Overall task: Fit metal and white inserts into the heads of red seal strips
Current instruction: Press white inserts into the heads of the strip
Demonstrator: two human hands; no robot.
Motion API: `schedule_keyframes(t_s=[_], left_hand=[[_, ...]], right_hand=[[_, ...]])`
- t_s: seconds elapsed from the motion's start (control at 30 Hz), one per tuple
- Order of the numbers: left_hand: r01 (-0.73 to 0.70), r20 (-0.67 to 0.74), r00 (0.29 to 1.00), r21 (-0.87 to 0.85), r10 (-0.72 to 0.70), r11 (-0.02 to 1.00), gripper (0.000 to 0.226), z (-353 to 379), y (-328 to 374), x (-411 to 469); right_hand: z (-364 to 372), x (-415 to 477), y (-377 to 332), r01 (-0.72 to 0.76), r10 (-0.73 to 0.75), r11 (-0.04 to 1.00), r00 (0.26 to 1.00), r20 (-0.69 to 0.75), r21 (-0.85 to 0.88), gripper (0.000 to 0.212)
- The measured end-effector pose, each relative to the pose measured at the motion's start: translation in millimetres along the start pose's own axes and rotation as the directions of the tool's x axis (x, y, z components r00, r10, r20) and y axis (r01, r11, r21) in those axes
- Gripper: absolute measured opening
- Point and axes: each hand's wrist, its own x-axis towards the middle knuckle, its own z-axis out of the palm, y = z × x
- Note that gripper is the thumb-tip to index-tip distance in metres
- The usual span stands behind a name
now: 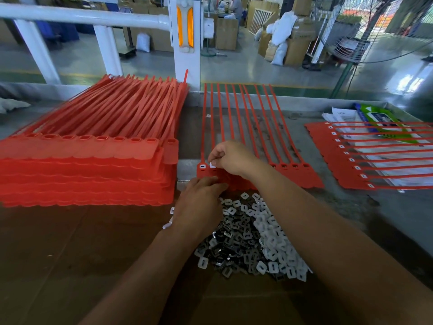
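I'm pinching a white insert (212, 164) with my right hand (230, 158) over the second head of the seal sheet (302, 177). The strips are running away from me, empty heads lying rightward. My left hand (199, 202) is curling at the insert pile (255, 235), its grip hidden.

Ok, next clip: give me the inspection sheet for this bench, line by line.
Surface: grey bench, brown cardboard over the near part.
Job's things: sheet of red seal strips in the middle, leftmost heads fitted with white inserts, four right-hand heads open; tall stack of strip sheets at left; fitted sheet at right; mixed pile of metal and white inserts in front.
Clutter: papers and a green packet under the right sheet.
Grippers: right hand pinches a white insert at the second head; left hand rests fingers-down at the pile's edge, contents hidden.
Cables: nothing seen on the bench.
Surroundings: white railing, boxes and sacks beyond.
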Motion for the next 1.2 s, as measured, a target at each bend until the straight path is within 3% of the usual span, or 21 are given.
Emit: schedule_keyframes(t_s=[0.6,1.07,1.2], left_hand=[[-0.017,-0.006,1.0,0.005,0.017,1.0,0.05,-1.6,0.7,-1.7],[-0.013,-0.002,1.0,0.008,0.013,1.0,0.049,-2.1,1.3,-1.5],[-0.005,-0.001,1.0,0.0,0.005,1.0,0.048,-2.3,1.3,-2.3]], right_hand=[[3.7,-0.5,6.4,-0.049,0.053,0.996,0.997,-0.054,0.081,0.009],[0.2,13.7,-3.5,-0.163,0.159,0.971,0.987,-0.035,-0.174,0.033],[3.5,16.0,-0.6,-0.197,0.189,0.974,0.979,-0.071,-0.116,0.034]])
